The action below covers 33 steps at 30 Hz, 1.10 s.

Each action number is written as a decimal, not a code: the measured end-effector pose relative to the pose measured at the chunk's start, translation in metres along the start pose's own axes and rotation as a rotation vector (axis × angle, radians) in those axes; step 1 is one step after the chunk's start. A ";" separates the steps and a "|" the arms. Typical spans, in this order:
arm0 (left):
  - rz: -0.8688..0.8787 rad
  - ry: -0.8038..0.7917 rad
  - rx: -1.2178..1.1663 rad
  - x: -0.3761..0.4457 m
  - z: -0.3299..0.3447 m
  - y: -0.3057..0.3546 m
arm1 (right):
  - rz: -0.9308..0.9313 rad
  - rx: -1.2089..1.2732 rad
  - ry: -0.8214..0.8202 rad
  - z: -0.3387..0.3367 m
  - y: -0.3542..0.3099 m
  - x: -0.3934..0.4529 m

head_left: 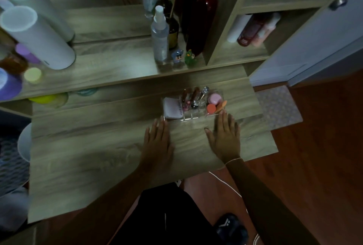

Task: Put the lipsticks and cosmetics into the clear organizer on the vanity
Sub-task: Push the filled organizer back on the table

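The clear organizer (191, 118) sits on the wooden vanity top (98, 156), right of centre. Inside it lie a white compact (172, 109) at the left, several lipsticks (190, 97) standing in the middle slots, a pink round jar (215, 98), an orange-lidded pot (211, 108) and an orange sponge tool (221, 105) at the right. My left hand (158, 142) rests flat on the vanity, fingertips just short of the organizer's near left corner. My right hand (225, 138) lies flat too, fingertips at the near right corner. Both hands hold nothing.
A raised shelf behind carries a clear spray bottle (160, 34), dark bottles (200, 11), two small figurines (183, 56) and white cylinders (39, 36) at the left. Cubbies with bottles (253, 28) stand at the right. A white stool (24, 142) sits left of the vanity.
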<state>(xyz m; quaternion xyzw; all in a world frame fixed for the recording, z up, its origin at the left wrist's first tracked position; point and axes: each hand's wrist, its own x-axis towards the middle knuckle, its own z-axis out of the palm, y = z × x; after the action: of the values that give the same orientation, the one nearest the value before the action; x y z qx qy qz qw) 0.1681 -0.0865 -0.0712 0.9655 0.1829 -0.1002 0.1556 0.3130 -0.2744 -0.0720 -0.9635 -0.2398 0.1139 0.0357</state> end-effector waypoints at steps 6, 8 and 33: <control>-0.038 -0.030 -0.024 0.021 0.003 0.024 | 0.021 0.049 0.031 -0.002 0.021 0.016; -0.029 -0.048 -0.013 0.029 0.002 0.031 | 0.025 0.077 0.037 -0.003 0.028 0.022; -0.081 -0.051 0.003 0.064 0.004 0.073 | 0.013 0.145 -0.011 -0.017 0.064 0.057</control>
<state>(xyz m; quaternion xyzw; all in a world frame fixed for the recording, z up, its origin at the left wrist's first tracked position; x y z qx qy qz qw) 0.2546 -0.1320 -0.0712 0.9548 0.2175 -0.1313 0.1546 0.3954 -0.3043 -0.0750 -0.9592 -0.2247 0.1365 0.1035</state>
